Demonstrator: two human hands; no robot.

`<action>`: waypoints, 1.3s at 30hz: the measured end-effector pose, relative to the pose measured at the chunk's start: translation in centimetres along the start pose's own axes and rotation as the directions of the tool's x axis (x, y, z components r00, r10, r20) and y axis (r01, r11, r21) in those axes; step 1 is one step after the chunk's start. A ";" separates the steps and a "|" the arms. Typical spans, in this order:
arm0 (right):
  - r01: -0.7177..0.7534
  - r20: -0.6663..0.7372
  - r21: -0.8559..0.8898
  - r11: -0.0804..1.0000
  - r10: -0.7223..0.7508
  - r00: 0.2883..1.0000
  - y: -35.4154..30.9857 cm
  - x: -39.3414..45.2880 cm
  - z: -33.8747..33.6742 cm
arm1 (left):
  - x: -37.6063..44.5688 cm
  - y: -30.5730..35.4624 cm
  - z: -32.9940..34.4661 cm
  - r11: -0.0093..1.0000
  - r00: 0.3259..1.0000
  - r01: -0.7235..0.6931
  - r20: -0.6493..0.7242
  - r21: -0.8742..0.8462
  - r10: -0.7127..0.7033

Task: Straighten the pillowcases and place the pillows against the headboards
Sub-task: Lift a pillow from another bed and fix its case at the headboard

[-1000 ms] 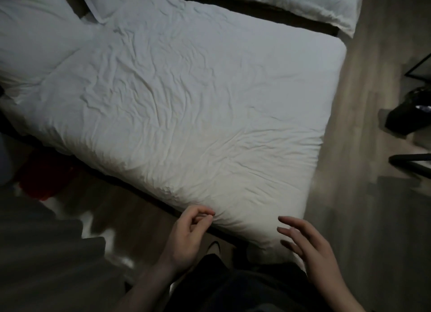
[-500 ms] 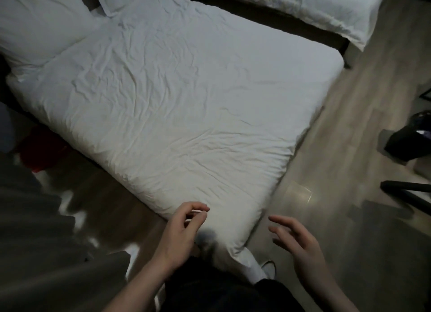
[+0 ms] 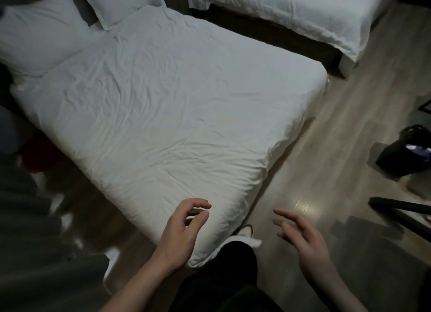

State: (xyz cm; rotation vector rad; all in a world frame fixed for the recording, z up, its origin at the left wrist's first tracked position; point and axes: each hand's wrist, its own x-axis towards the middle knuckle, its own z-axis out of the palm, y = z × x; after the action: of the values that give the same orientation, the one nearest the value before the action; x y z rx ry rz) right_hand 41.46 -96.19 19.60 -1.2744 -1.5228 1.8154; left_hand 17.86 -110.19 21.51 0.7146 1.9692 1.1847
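Two white fabric pillows (image 3: 42, 29) cut off at upper left, left hand (image 3: 179, 232) loosely curled and empty over wrinkled white bed (image 3: 175, 106) corner, right hand (image 3: 303, 237) spread open above wooden floor (image 3: 349, 125).

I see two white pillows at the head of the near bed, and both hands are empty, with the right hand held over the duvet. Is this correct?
Not quite. In the head view it is the left hand over the duvet; the right hand is over the floor. Two pillows and empty hands are correct.
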 end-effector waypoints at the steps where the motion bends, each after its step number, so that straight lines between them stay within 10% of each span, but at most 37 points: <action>1: 0.002 0.008 0.013 1.000 -0.002 1.000 -0.5 1.1 -1.0 | 0.8 0.6 1.0 1.000 1.000 0.004 -0.008 0.001 -0.004; 20: 0.001 -0.192 0.040 0.999 0.007 0.981 -11.3 25.9 -24.6 | 30.3 20.2 24.4 0.994 0.971 -0.104 0.212 -0.023 0.107; 39: -0.089 0.013 -0.049 0.995 0.090 0.996 -19.4 50.2 -53.6 | 43.3 31.0 49.0 0.996 0.998 0.043 -0.032 -0.078 -0.046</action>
State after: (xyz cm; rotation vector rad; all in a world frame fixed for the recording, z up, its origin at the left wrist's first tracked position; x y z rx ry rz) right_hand 59.24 -22.35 21.46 -1.3750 -1.5496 1.8585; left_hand 34.61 -39.80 20.99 0.6120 1.9449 1.2464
